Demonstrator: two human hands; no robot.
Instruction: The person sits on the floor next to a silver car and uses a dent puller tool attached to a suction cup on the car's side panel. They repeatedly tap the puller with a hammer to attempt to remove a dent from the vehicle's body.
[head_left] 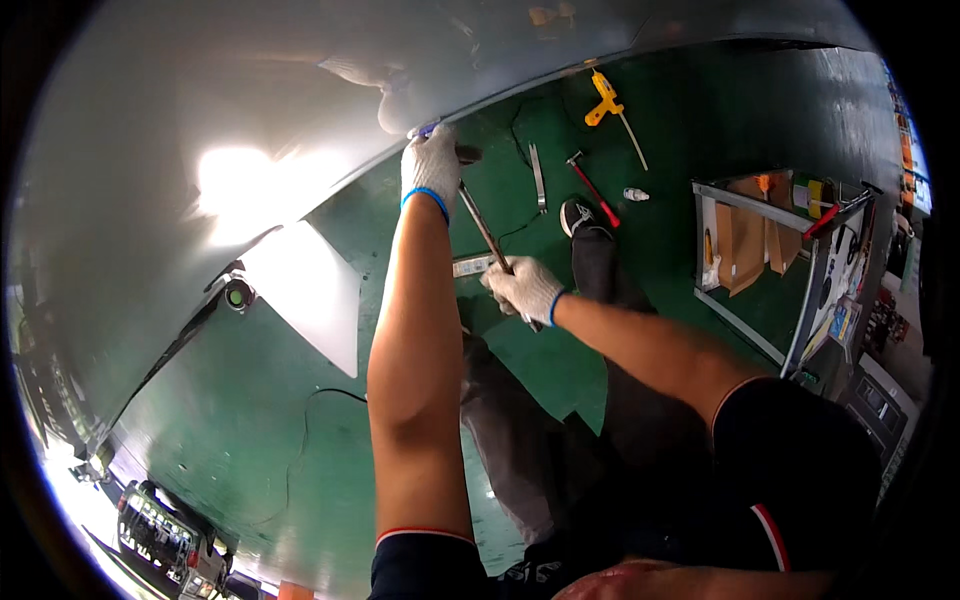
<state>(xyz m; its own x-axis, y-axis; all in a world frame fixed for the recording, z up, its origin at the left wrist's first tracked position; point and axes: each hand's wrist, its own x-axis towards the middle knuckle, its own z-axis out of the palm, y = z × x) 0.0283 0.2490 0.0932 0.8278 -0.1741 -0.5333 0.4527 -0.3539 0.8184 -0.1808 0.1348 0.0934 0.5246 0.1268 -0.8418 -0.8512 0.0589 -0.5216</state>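
Note:
My left hand (pixel 430 168), in a white knit glove with a blue cuff, is closed at the lower edge of a smooth grey panel (pixel 270 95). A small purple-blue piece (pixel 426 130) shows at its fingertips, against that edge. My right hand (pixel 526 290), gloved alike, wraps round the shaft of a hammer (pixel 484 226). The hammer slants up toward my left hand. Its dark head lies just beside that hand, partly hidden, and I cannot tell whether it touches anything.
On the green floor lie a yellow glue gun (pixel 604 101) with a glue stick, a red-handled hammer (pixel 596 190), a forked metal tool (pixel 538 178) and a small white bottle (pixel 635 194). A metal-framed cart (pixel 745 205) stands right. A white board (pixel 308 290) is at left.

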